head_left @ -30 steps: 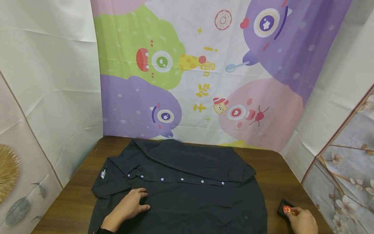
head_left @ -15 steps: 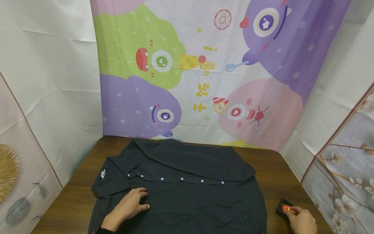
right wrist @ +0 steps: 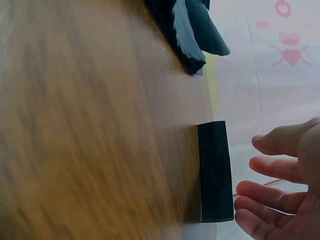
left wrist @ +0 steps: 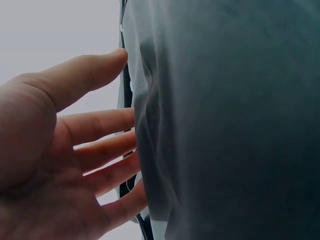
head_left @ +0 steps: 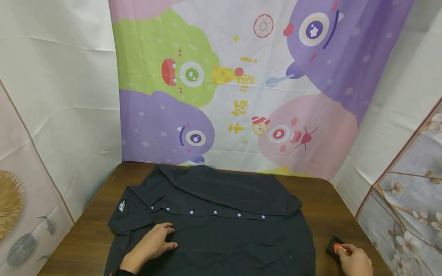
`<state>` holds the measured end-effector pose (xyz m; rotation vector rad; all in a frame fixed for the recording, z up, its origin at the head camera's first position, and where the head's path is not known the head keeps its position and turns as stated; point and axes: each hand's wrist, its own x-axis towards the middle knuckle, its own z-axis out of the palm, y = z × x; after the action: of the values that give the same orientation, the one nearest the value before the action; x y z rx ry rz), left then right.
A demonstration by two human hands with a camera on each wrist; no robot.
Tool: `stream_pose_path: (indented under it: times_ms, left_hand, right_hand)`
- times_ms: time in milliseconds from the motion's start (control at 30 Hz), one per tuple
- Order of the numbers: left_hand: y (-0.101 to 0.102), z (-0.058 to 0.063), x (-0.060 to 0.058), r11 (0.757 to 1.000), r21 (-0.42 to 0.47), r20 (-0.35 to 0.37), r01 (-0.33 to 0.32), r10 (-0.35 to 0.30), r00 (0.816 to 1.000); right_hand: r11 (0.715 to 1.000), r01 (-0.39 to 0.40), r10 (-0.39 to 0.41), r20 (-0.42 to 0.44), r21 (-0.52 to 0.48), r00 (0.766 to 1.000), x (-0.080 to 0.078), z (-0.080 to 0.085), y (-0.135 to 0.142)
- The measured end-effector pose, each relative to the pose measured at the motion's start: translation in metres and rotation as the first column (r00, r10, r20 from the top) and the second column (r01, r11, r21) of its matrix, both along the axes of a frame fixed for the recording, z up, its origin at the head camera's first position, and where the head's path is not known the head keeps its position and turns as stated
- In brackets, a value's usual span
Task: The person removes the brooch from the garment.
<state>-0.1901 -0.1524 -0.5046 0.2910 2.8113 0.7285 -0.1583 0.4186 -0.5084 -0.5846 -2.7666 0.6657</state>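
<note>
A black button-up shirt point(head_left: 221, 237) lies spread over the table, its collar at the left and a row of pale buttons point(head_left: 215, 212) running across it. My left hand point(head_left: 154, 241) rests on the shirt below the collar, fingers extended and thumb apart; the left wrist view shows its fingertips at the dark cloth point(left wrist: 225, 120). Right of the shirt sits a small black box point(head_left: 332, 245) with a round red patch on top. The fingertips of my right hand point(head_left: 355, 258) are right at that patch. In the right wrist view, its loosely bent fingers point(right wrist: 270, 195) stay beside the box point(right wrist: 215, 172), not wrapped round it.
The brown wooden table point(head_left: 86, 234) shows along both sides of the shirt. A cartoon-print curtain point(head_left: 235, 153) hangs directly behind its far edge. White fabric point(head_left: 79, 115) and patterned panels point(head_left: 411, 207) enclose the sides.
My right hand has shifted very slightly left, covering more of the red patch. The left hand and the shirt stay as they were.
</note>
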Motion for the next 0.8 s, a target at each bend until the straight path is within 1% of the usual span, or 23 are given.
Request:
stream_pose_path:
  times_ms: [133,267,400,567,800]
  left_hand:
    - [0.003,0.001,-0.002,1.000,0.005,0.011,0.003,-0.003,1.000]
    - [0.004,0.002,-0.005,1.000,0.010,0.014,0.005,-0.005,1.000]
    - [0.002,0.000,-0.007,1.000,0.010,0.014,0.004,-0.004,1.000]
    - [-0.001,-0.001,-0.005,1.000,0.013,0.031,-0.002,0.001,1.000]
    - [-0.004,-0.001,-0.005,0.999,0.031,0.031,-0.010,0.009,0.999]
  right_hand:
    - [1.000,0.007,-0.007,-0.035,-0.004,0.999,0.001,0.000,0.000]
    - [1.000,-0.007,0.007,-0.062,0.003,0.998,0.002,0.003,-0.003]
    - [1.000,-0.030,0.030,-0.040,-0.007,0.999,0.002,0.005,-0.005]
    - [0.999,-0.039,0.039,-0.026,-0.019,0.999,-0.003,0.006,-0.010]
    - [0.999,-0.034,0.032,-0.100,-0.021,0.995,-0.007,0.005,-0.020]
